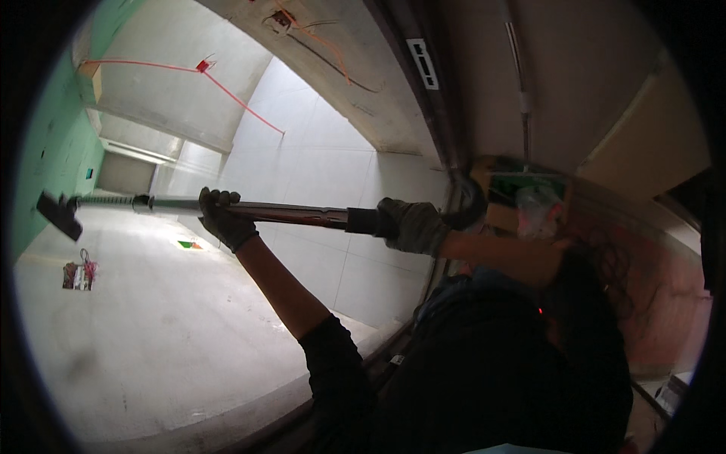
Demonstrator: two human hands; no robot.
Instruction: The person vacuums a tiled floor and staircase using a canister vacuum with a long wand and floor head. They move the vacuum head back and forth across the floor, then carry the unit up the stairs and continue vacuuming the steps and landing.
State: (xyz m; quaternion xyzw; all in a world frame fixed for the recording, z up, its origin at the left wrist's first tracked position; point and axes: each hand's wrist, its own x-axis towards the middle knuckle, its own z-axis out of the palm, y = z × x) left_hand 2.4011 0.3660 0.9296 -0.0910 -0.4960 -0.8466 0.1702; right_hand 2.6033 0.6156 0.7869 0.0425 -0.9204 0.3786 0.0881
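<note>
A long grey and dark pole tool stretches across the view in both my gloved hands. My left hand wraps round the pole near its middle. Further right, my right hand grips the thick black end. At the far left the pole carries a flat dark head, close to the green wall surface, with a ribbed, spring-like section behind it. Whether the head touches the wall I cannot tell. A curved dark tube shows beyond my right hand; its join to the pole is hidden.
Orange-red conduit runs to a small red box. Loose wires hang from a wall box and a second opening. A dark frame borders the pale room. Boxes and a clear plastic bag lie at right.
</note>
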